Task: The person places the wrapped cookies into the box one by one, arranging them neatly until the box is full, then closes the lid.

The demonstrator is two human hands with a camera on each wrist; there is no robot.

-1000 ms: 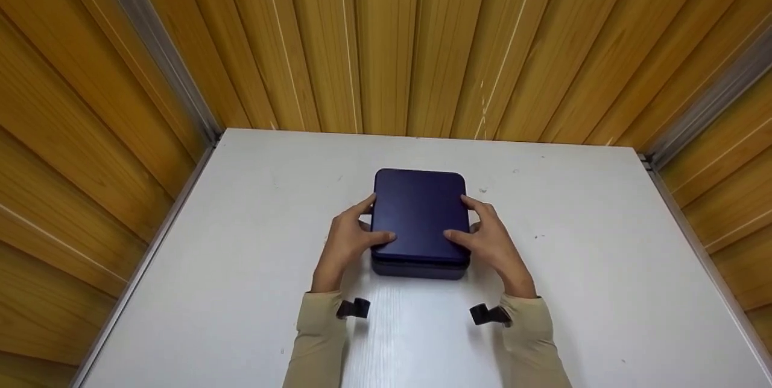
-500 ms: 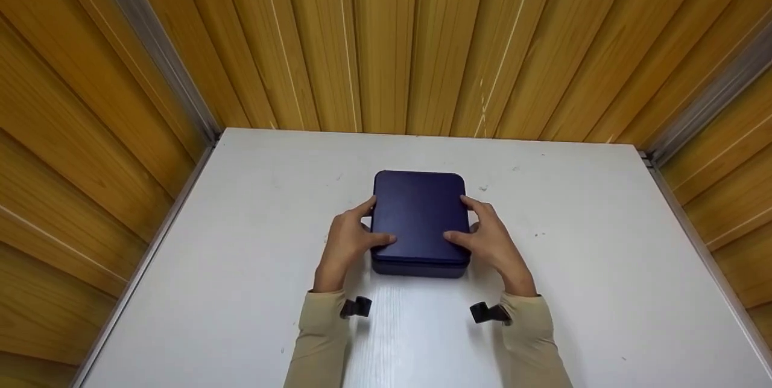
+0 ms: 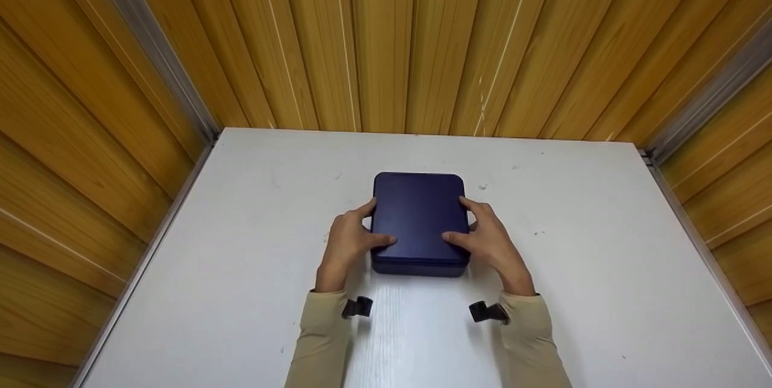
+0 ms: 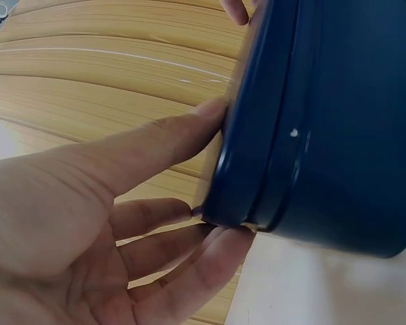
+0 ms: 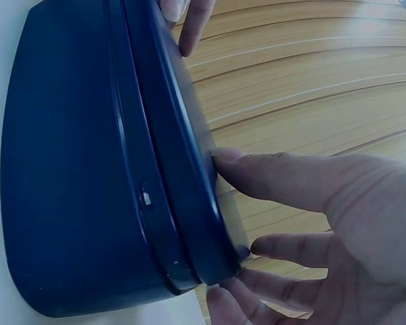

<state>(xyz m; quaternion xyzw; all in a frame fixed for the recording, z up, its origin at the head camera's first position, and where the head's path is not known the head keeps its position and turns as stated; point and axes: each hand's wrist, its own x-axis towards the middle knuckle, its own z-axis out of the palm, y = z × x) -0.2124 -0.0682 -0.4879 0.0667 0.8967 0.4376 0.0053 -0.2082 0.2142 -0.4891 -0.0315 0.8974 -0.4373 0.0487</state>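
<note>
A dark blue box (image 3: 418, 270) with rounded corners stands on the white table, its lid (image 3: 420, 210) on top. My left hand (image 3: 348, 240) grips the lid's left side, thumb on the top face and fingers along the edge. On the opposite side my right hand (image 3: 490, 240) holds the lid the same way. Seen from the left wrist, the lid (image 4: 249, 135) meets the box body with a narrow seam, and fingertips reach that seam at the corner. The right wrist view shows a similar seam below the lid (image 5: 172, 135). The box's inside is hidden.
The white table (image 3: 253, 213) spreads around the box on all sides. Yellow wood-patterned panels (image 3: 386, 44) rise behind it and at both sides, with metal posts at the corners. A small black device (image 3: 358, 307) sits at each wrist.
The lid has lowered slightly onto the box, and the dark gap at its near edge has narrowed. Both hands keep their hold, with almost no other movement.
</note>
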